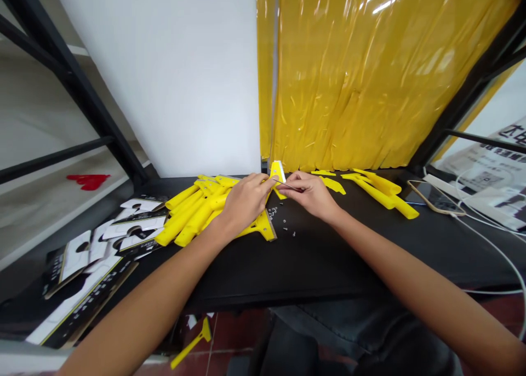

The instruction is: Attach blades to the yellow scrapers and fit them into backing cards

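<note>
Yellow scraper head [278, 171] juts upward just beyond the left grip [247, 199].

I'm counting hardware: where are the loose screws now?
The loose screws lie near the middle of the head view, on the black tabletop, just right of a yellow scraper's head.

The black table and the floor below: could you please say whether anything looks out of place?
Yes: one yellow scraper lies below the black table, seemingly on the red floor, apart from the pile of yellow scrapers on top. Small metal parts also lie loose.
</note>
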`<state>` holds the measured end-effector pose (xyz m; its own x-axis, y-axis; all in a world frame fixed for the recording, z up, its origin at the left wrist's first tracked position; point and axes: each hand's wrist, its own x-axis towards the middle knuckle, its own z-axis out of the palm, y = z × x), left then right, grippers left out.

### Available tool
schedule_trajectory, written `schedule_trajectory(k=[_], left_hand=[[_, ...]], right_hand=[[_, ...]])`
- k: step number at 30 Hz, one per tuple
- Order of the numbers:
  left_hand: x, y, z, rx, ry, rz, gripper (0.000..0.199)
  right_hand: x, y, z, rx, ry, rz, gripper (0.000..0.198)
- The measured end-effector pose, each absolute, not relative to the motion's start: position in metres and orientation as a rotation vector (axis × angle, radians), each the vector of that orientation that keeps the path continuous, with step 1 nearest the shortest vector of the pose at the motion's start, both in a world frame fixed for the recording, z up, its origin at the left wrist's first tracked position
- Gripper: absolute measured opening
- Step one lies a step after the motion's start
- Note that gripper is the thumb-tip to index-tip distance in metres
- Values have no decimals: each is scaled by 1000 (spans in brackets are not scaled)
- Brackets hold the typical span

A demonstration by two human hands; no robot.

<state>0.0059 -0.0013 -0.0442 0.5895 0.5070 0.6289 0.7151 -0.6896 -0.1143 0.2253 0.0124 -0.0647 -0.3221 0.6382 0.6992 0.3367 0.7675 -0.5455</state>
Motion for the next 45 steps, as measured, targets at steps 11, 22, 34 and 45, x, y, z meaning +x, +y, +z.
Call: schedule_trajectory(k=[11,22,34,45], left_hand=[[8,-9,-44,-2445,-1091,-710,35],[9,-9,-46,-2477,-1109,-725,36],[9,-8,-50,-2471,-1069,-800,35],[7,-8,-47,-2370,-1003,-832,35]], right_hand=[[223,17,-71,-778,-1859,530,12],[221,15,-70,-792,-1820,612,14],[210,4,-61,-876,-1248,1401,55],[217,5,-55,-782,-1257,1656,38]])
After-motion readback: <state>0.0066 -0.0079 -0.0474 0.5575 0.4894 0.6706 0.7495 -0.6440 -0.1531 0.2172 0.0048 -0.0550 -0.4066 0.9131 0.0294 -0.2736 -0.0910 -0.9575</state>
